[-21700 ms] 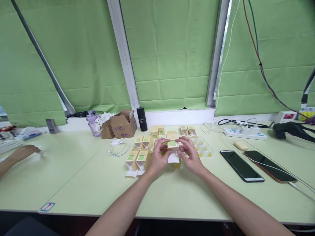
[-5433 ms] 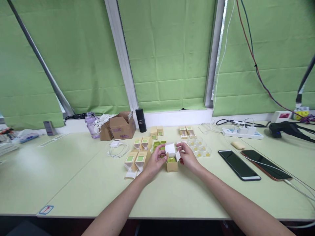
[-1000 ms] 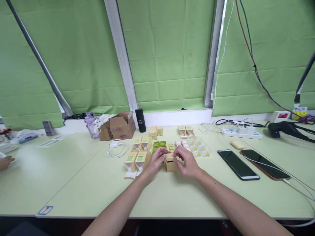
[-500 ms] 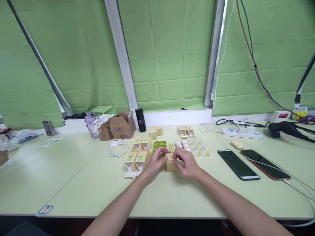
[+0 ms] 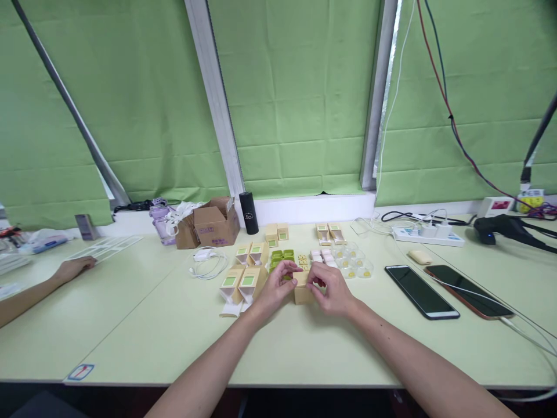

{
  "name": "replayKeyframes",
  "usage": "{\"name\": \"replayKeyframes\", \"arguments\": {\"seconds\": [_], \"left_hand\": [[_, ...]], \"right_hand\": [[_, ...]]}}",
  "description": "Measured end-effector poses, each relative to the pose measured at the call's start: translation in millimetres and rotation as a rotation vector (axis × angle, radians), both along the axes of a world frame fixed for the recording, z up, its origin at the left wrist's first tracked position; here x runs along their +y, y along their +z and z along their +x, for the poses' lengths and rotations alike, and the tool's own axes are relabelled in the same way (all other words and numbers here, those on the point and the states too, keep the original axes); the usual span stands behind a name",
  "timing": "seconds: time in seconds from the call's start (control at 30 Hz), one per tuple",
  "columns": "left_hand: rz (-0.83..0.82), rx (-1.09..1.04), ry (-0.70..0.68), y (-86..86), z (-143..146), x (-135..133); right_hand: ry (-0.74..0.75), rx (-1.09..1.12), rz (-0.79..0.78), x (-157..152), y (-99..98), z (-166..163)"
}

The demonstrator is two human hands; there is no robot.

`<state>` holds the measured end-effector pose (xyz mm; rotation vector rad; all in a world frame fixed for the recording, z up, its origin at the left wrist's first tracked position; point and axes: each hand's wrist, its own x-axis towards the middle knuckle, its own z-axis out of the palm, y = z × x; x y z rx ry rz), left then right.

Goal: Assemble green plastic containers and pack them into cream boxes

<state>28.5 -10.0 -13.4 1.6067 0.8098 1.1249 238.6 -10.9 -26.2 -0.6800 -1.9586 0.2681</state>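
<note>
Between my hands a small tan cardboard box (image 5: pixel 303 296) stands on the table. My left hand (image 5: pixel 278 285) is closed on its left side, with thumb and fingertips at the upper edge. The fingers of my right hand (image 5: pixel 329 288) pinch the box's upper right edge. Just beyond are green square cups (image 5: pixel 282 255), small yellowish pieces (image 5: pixel 303 261), pink and white pieces (image 5: pixel 322 255) and clear domed cups (image 5: pixel 354 261), each with something yellow in it. Left of my left hand lie several open boxes with green labels (image 5: pixel 248 281).
More small boxes (image 5: pixel 277 232) and two open ones (image 5: pixel 329 233) stand farther back. Two phones (image 5: pixel 421 291) and a power strip (image 5: pixel 429 235) with cables lie right. A brown carton (image 5: pixel 216 223) and black cylinder (image 5: pixel 249 213) stand back left. Another person's hand (image 5: pixel 75 269) rests far left.
Another person's arm has come in from the left, its hand by the white sheet of frames, which has shifted slightly. My hands and the box have hardly moved.
</note>
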Motion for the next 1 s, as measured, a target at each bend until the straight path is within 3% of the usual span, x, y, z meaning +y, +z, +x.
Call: {"name": "replayKeyframes", "arguments": {"seconds": [0.57, 0.87, 1.0], "left_hand": [[0.039, 0.024, 0.004, -2.1, -1, 2], [-0.007, -0.007, 0.037, 1.3, -3, 2], [-0.029, -0.013, 0.04, -1.1, -3, 4]], "right_hand": [[0.044, -0.072, -0.046, 2, 1.3, 4], [-0.107, -0.084, -0.051, 9, 3.8, 12], [-0.058, -0.071, -0.033, 6, 5.4, 12]]}}
